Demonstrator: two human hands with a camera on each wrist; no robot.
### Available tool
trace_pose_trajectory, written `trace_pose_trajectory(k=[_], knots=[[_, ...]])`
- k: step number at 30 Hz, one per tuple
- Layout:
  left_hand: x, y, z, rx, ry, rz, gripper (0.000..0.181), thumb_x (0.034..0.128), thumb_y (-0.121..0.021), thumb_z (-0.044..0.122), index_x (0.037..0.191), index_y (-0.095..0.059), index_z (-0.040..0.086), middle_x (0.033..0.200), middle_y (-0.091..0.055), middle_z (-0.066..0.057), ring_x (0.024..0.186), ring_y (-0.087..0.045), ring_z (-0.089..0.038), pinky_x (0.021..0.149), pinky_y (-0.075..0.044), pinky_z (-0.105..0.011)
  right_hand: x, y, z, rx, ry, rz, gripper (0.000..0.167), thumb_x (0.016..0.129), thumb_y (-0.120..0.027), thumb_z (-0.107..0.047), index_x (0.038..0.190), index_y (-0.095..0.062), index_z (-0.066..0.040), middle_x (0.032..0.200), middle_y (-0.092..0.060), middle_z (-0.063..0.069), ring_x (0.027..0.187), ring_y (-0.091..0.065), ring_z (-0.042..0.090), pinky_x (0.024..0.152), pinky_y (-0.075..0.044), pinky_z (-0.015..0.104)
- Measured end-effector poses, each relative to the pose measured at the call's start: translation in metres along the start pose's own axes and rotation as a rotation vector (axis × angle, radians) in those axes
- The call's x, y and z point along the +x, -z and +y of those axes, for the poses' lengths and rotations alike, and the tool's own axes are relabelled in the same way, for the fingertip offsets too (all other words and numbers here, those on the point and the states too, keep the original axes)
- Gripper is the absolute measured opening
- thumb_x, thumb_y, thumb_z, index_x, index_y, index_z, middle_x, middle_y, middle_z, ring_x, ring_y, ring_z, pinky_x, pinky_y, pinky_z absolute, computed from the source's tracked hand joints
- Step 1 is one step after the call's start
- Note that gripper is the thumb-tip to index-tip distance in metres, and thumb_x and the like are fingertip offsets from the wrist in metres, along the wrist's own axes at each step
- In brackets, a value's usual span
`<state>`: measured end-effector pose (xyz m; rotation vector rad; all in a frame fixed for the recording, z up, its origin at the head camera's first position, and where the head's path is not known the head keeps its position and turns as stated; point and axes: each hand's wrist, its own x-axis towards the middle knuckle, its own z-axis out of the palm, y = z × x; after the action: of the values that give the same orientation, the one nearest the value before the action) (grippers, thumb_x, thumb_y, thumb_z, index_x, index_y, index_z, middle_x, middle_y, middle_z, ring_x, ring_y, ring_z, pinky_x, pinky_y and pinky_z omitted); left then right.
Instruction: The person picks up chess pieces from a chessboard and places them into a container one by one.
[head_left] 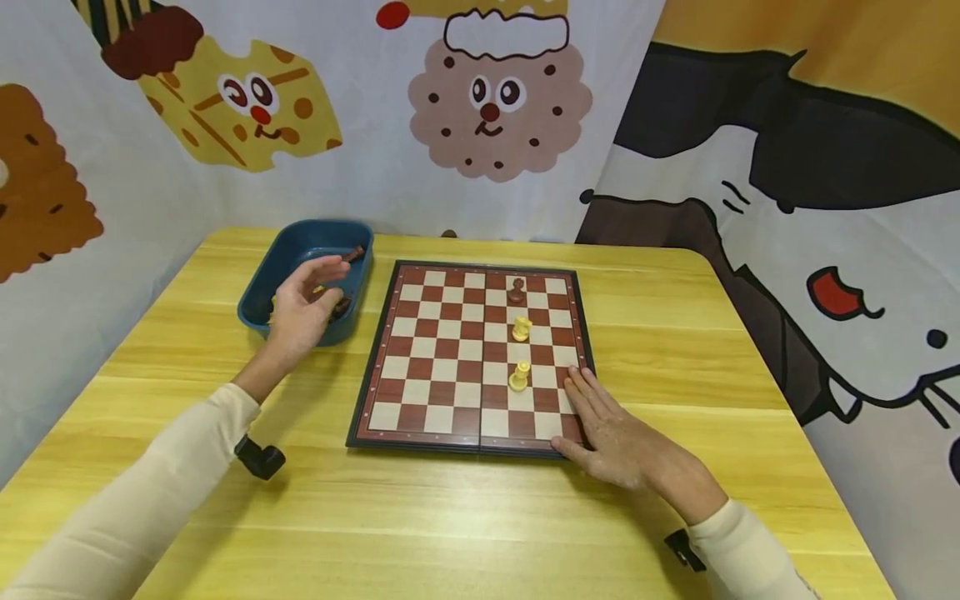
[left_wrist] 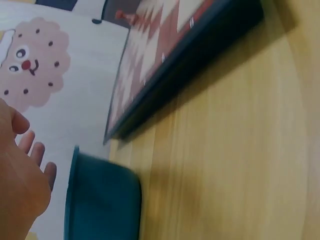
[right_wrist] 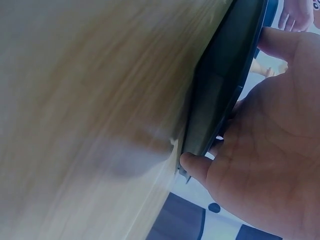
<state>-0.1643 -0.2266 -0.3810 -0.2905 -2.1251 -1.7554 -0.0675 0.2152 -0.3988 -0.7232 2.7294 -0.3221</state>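
Observation:
A brown-and-white chessboard lies unfolded on the table. On its right half stand a dark brown chess piece at the far side and two pale yellow pieces nearer, one yellow piece behind another yellow piece. My left hand hovers over the blue plastic bin, thumb and fingers loosely curved and apart, with nothing visible between them. My right hand rests on the board's near right corner, fingers stretched over its edge. In the right wrist view the board's dark side runs beside that hand.
Inside the bin lie brown pieces and some yellow ones, partly hidden by the left hand. The wooden table extends around the board. A cloth with cartoon figures hangs behind the table.

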Motion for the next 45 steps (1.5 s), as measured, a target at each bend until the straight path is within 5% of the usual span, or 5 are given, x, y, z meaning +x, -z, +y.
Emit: trace_pose_trajectory(k=[7,15,25,30,45], knots=[[-0.008,-0.020,0.009,-0.065,-0.046,-0.069,0.035,0.0986,-0.055,-0.012,0.133,-0.060,-0.006,0.128,-0.061,-0.026,0.117,-0.058,-0.025,0.092,-0.047,-0.026,0.001,0.004,-0.002,0.005,0.001,-0.005,0.091,0.104,-0.042,-0.059,0.161,-0.008,0.002,0.168,0.000,0.018,0.154,0.003,0.034,0.120,-0.018,0.052],[-0.017,-0.053,0.013,-0.196,-0.018,-0.195,0.034,0.0998,-0.055,-0.012,0.133,-0.056,-0.011,0.129,-0.058,-0.028,0.118,-0.056,-0.033,0.094,-0.050,-0.029,0.000,0.003,-0.003,0.006,-0.001,-0.013,0.091,0.104,-0.045,-0.058,0.161,-0.010,0.003,0.168,-0.001,0.019,0.154,0.002,0.034,0.120,-0.019,0.053],[-0.037,-0.113,0.020,-0.299,0.201,-0.484,0.037,0.0991,-0.056,-0.010,0.136,-0.055,-0.010,0.134,-0.058,-0.028,0.125,-0.053,-0.047,0.101,-0.050,-0.044,0.001,0.002,-0.003,0.004,-0.002,-0.021,0.092,0.104,-0.044,-0.059,0.161,-0.009,0.003,0.168,0.000,0.018,0.154,0.003,0.034,0.120,-0.019,0.053],[-0.039,-0.135,0.022,-0.368,0.261,-0.561,0.036,0.1003,-0.054,-0.010,0.136,-0.053,-0.014,0.132,-0.061,-0.027,0.125,-0.055,-0.045,0.104,-0.047,-0.046,0.001,0.002,-0.003,-0.006,0.004,-0.022,0.091,0.104,-0.044,-0.058,0.161,-0.009,0.005,0.168,-0.001,0.020,0.154,0.003,0.034,0.120,-0.018,0.052],[-0.045,-0.178,0.023,-0.264,0.315,-0.739,0.036,0.0968,-0.060,-0.009,0.133,-0.061,-0.008,0.132,-0.065,-0.013,0.118,-0.061,-0.024,0.096,-0.054,-0.035,0.002,0.004,-0.002,0.000,-0.007,-0.040,0.091,0.104,-0.043,-0.059,0.161,-0.007,0.002,0.168,0.000,0.018,0.154,0.004,0.032,0.121,-0.018,0.053]])
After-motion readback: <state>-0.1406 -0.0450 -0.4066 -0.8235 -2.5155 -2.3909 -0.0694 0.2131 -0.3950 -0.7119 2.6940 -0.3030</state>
